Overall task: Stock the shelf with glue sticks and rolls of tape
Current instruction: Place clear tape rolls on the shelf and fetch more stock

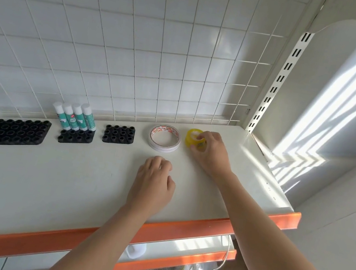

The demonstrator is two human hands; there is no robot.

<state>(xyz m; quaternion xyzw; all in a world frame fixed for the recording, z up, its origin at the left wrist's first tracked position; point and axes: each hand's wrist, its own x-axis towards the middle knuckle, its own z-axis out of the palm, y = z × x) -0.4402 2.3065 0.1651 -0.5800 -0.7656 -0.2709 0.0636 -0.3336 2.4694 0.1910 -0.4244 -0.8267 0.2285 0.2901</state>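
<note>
Right hand [208, 150] has its grip curled round the yellow tape roll [191, 139], which sits on the shelf [48, 179] just right of the white tape roll [165, 138], near the back grid. Best move imo: set it flat, line it up level with the white roll, leave a small gap so they don't stick together. Left hand [153, 182] rests on the shelf just in front of the white roll, fingers loosely curled, holding nothing. Glue sticks [74, 116] stand in a black holder [76, 136] well left of the white roll.
</note>
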